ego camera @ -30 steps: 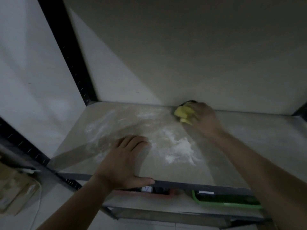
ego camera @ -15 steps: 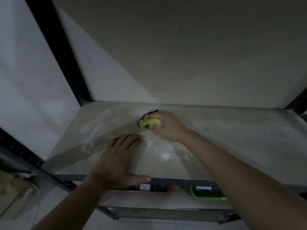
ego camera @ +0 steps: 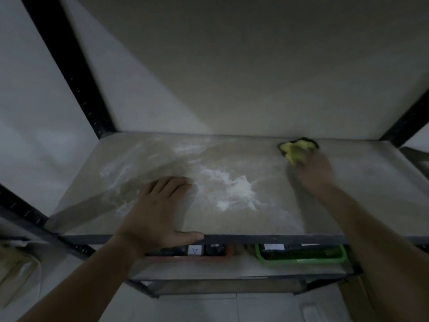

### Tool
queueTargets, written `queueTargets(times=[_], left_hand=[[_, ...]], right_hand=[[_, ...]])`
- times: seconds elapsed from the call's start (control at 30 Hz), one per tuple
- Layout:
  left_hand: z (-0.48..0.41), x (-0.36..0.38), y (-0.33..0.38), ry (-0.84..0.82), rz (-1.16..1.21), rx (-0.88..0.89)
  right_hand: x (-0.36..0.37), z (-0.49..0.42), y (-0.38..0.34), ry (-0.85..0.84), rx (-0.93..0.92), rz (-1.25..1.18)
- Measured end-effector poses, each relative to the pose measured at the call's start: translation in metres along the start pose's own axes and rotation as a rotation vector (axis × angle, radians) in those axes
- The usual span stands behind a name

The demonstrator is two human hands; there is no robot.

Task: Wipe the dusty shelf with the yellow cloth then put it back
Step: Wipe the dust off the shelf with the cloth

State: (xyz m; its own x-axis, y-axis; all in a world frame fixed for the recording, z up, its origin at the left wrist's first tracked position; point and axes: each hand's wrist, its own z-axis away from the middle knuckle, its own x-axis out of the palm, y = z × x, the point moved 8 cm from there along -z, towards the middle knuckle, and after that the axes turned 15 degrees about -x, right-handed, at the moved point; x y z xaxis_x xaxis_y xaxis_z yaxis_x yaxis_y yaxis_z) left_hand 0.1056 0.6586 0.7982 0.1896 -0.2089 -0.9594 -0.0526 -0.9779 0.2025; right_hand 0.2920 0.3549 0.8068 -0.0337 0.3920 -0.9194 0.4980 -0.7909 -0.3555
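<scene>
Yellow cloth (ego camera: 295, 151) is bunched up under the right hand (ego camera: 312, 173), way at the back of the shelf (ego camera: 362, 187), basically touching the back wall, right of the big white dust patch (ego camera: 234, 191). That hand is blurry, arm stretched out long across the shelf, fingers curled down onto the cloth and gripping it, though I can't tell exactly how each finger sits. Some dark edge shows around the cloth at the back.

Left hand (ego camera: 155, 212) is planted flat at the front of the shelf, left of the dust patch. Four fingers lie close together pointing toward the wall, thumb sticks out sideways along the front edge. It isn't holding anything, just palm down on the surface.

Counting stuff: two hands, one cloth, one main dust patch in the middle plus thinner smears trailing off toward the back left. Under the shelf, on the lower level, two trays: one red tray (ego camera: 190, 256) below the left hand and one green tray (ego camera: 301, 259) to its right.
</scene>
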Motion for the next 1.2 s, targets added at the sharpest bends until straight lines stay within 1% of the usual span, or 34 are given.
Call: queueTargets(times=[0.03,0.07,0.13,0.2,0.23,0.3,0.37,0.4,0.47,0.5,0.57,0.67,0.77,0.9,1.03,1.13,1.2], left_hand=[[0.0,-0.001,0.001,0.018,-0.001,0.016],[0.001,-0.002,0.003,0.031,-0.004,0.03],[0.002,-0.002,0.003,0.03,-0.004,0.037],[0.001,-0.001,0.002,0.027,-0.003,0.033],[0.001,-0.001,0.002,0.028,-0.007,0.034],[0.001,0.0,0.0,0.031,-0.016,0.032],[0.001,0.001,-0.001,0.025,-0.023,0.019],[0.001,0.001,-0.001,0.022,-0.02,0.016],[0.0,0.001,-0.002,0.022,-0.001,0.017],[0.0,0.0,-0.002,0.023,0.007,0.018],[-0.001,0.001,-0.003,0.019,0.013,0.013],[-0.001,0.002,-0.004,0.012,0.033,0.007],[-0.001,0.003,-0.004,0.006,0.021,0.005],[-0.001,0.002,-0.005,-0.01,0.032,-0.005],[0.001,-0.001,0.0,0.0,0.015,0.006],[0.001,-0.002,0.001,0.0,0.005,0.002],[0.002,-0.004,0.001,0.005,0.015,0.004]], right_hand=[[0.008,0.001,-0.037,0.042,-0.1,-0.103],[0.02,0.005,-0.071,0.095,-0.173,-0.097],[0.043,0.008,-0.129,0.07,-0.22,-0.083],[0.054,0.006,-0.154,0.0,-0.245,-0.16],[0.047,0.004,-0.152,-0.003,-0.235,-0.183],[0.012,0.004,-0.115,0.098,-0.157,-0.122],[-0.027,0.014,-0.05,0.201,0.04,-0.019],[-0.04,0.022,-0.02,0.196,0.108,0.056],[-0.053,0.041,0.021,0.093,0.166,0.172],[-0.055,0.052,0.036,0.058,0.195,0.195],[-0.055,0.074,0.053,0.023,0.24,0.163],[-0.047,0.097,0.043,-0.067,0.21,0.099],[-0.036,0.103,0.011,-0.093,0.18,0.021],[-0.004,0.086,-0.072,-0.034,0.102,-0.017],[0.043,0.05,-0.156,-0.03,-0.024,-0.146],[0.039,0.039,-0.162,-0.083,-0.052,-0.293],[0.014,0.044,-0.136,-0.037,-0.059,-0.333]])
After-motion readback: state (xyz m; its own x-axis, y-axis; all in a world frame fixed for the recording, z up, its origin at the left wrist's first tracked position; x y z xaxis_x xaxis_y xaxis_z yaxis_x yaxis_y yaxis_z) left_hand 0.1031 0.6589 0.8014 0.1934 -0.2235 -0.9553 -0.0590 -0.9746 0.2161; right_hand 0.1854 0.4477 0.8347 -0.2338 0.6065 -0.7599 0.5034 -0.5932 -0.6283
